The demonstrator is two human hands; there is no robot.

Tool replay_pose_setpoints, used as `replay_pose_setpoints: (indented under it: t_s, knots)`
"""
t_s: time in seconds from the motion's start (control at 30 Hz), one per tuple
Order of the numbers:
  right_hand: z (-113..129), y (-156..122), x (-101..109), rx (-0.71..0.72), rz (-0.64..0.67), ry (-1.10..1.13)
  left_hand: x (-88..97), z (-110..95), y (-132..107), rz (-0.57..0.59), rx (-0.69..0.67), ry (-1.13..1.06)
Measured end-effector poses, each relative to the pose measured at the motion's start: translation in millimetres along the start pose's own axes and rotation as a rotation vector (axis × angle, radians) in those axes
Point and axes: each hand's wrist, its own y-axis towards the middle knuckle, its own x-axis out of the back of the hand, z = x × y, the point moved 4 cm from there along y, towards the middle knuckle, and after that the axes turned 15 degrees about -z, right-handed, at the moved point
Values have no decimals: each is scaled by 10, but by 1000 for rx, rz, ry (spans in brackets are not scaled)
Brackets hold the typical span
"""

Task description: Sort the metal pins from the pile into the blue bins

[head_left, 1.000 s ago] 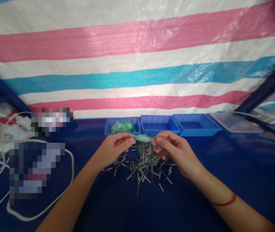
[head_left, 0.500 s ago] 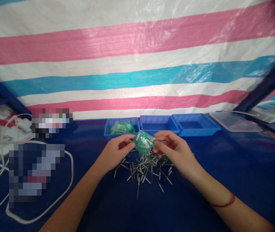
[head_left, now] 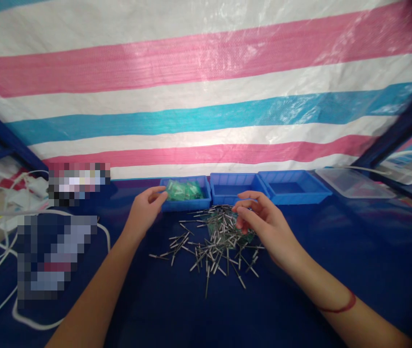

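Note:
My left hand (head_left: pixel 147 205) is at the left edge of the left blue bin (head_left: pixel 187 207), fingertips beside the green-tinted plastic bags (head_left: pixel 186 191) heaped in it. Its thumb and fingers look slightly apart, and I see no bag clearly pinched between them. My right hand (head_left: pixel 260 217) hovers over the right side of a loose pile of blind rivets (head_left: pixel 220 241), fingers loosely curled and apart, with nothing in them. Under the rivets lies a green plastic bag (head_left: pixel 211 227), mostly covered.
A middle blue bin (head_left: pixel 238 188) and a right blue bin (head_left: pixel 295 187) stand in the row at the back. Further right lies a clear plastic lid (head_left: pixel 354 183). White cables (head_left: pixel 106 237) run along the left. A striped sheet (head_left: pixel 206 116) hangs behind the table.
The green bag that was between both hands is now out of them, among the bags in the left bin. My left hand has moved left and away; the right stays over the rivets.

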Motion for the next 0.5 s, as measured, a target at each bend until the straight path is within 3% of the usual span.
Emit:
replay_pose_setpoints:
  t_s: [0.13,0.23,0.33,0.5]
  knots:
    - [10,1,1,-9,0,-14,-21,-242,-108,-85,-344,296]
    - [13,6,-1,-23,2,-20,-33,-463,-189,-139,-412,280]
    - [0,8,1,-35,7,-24,-119,-597,-218,-119,-442,213]
    - [4,7,7,-36,9,-36,-422,-572,-178,-17,-552,331]
